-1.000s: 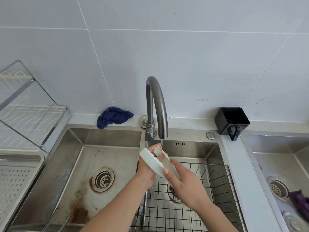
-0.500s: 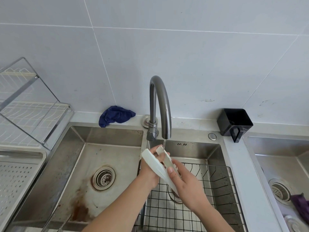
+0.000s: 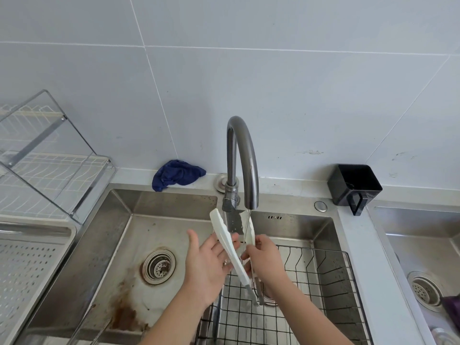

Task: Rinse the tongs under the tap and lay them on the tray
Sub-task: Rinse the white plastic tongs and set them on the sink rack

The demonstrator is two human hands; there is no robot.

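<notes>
Over the divider between the two basins: that's where I've got the tongs (image 3: 228,245), white, held just below the tap (image 3: 241,155) spout.
Long axis: runs near-to-far on my feed. Hinge end is low and toward the person, tips are up and away, pointing at the spout.
Arms of the tongs: spread in a V. The left one leans out past the tap body, the right one sits under the spout.
Water: thin stream (image 3: 247,226) drops between the arms, close along the right one.
Left hand (image 3: 206,266): palm turned up, fingers straight and spread. The left tong arm lies across the fingertips, nothing curled round it.
Right hand (image 3: 265,261): fingers curled, pinching the right tong arm abt midway.
Tray (image 3: 37,270): perforated, far left, well apart from the tongs.
In the way: the left basin (image 3: 161,202) w/ its rusty drain lies between tongs and tray. A dish rack (image 3: 49,158) stands just behind the tray.
Under the hands: wire basket (image 3: 313,249) sitting in the right basin.
Back ledge: blue cloth (image 3: 178,174) left of the tap, black holder (image 3: 353,185) to the right.
Far right: another sink, purple cloth (image 3: 451,307) in it.
</notes>
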